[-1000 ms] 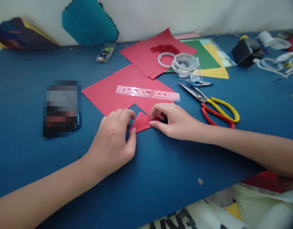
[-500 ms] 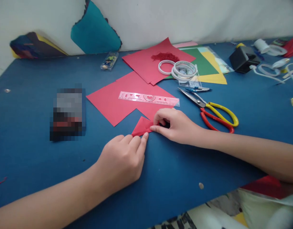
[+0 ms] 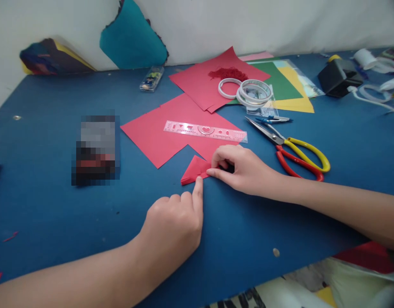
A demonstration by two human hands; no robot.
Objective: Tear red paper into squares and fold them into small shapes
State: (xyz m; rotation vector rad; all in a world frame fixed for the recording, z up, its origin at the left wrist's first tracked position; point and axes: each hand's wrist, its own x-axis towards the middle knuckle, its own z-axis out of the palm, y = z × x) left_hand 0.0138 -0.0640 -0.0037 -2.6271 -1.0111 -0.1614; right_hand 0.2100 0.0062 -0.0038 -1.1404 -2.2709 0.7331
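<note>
A small folded red paper triangle (image 3: 194, 170) lies on the blue table (image 3: 55, 205). My right hand (image 3: 243, 169) pinches its right corner between thumb and fingers, pressing it down. My left hand (image 3: 174, 224) is curled into a loose fist just below, with its index finger stretched out and its tip pressing on the triangle's lower edge. Behind the triangle lies a larger red sheet (image 3: 158, 134) with a notch cut out, and a pink stencil ruler (image 3: 205, 130) rests across it.
Red-and-yellow-handled scissors (image 3: 293, 147) lie right of my right hand. Further back are more coloured sheets (image 3: 280, 83), tape rolls (image 3: 248, 92), red thread, a small clear box (image 3: 152, 78) and a black device (image 3: 339, 77). A blurred object (image 3: 96, 149) lies left.
My left hand has slid down from the triangle's left corner to below it, now touching with the index fingertip only. The right hand has kept its pinch. The view shifted slightly.
</note>
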